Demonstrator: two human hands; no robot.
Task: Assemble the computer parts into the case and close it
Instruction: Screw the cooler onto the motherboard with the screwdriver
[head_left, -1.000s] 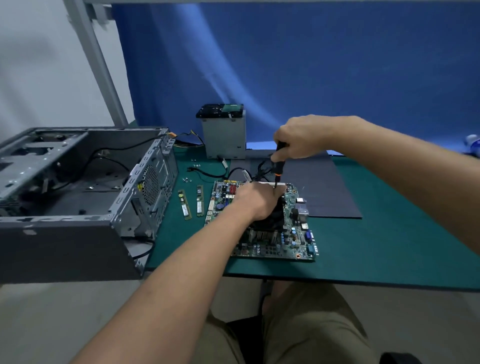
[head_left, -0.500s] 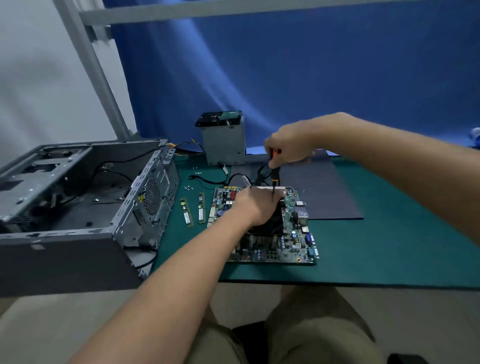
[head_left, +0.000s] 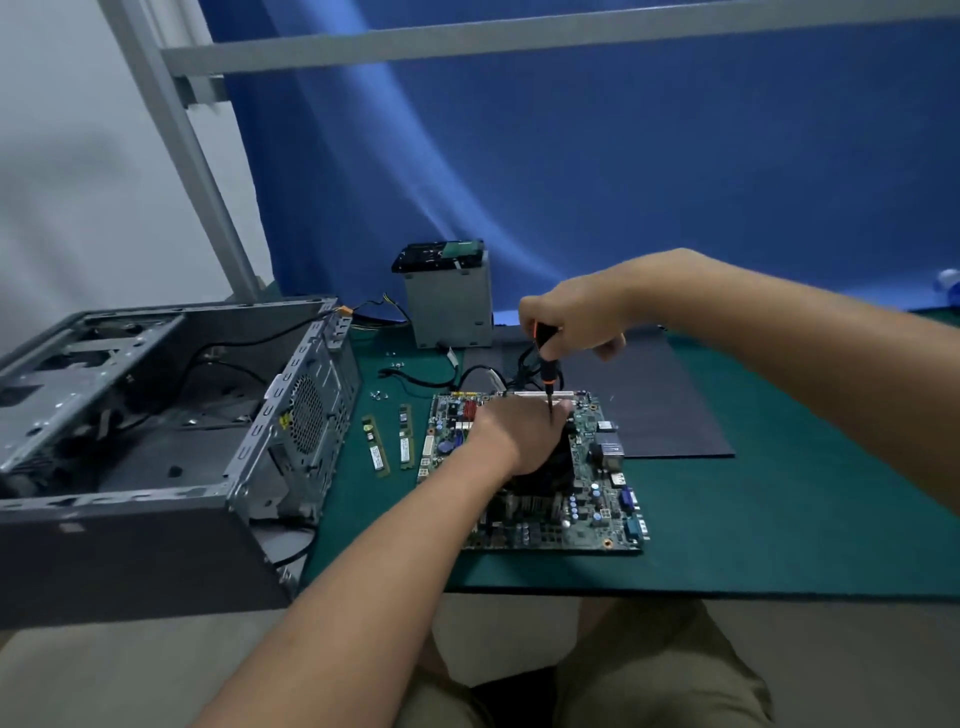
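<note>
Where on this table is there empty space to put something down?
The widest bare patch is the green mat right of the motherboard, in front of the dark panel; the panel's top is mostly bare. The strip between case and motherboard is crowded with two memory sticks, screws and cables. The right hand holds a screwdriver over the board.

1. Light: dim, cool, even; pale streaks cross the blue backdrop above the right hand.
2. Shadows: soft; darkest inside the case, left of the left hand.
3. Distortion: wide-angle bowing at edges.
4. Focus: slightly soft overall.
</note>
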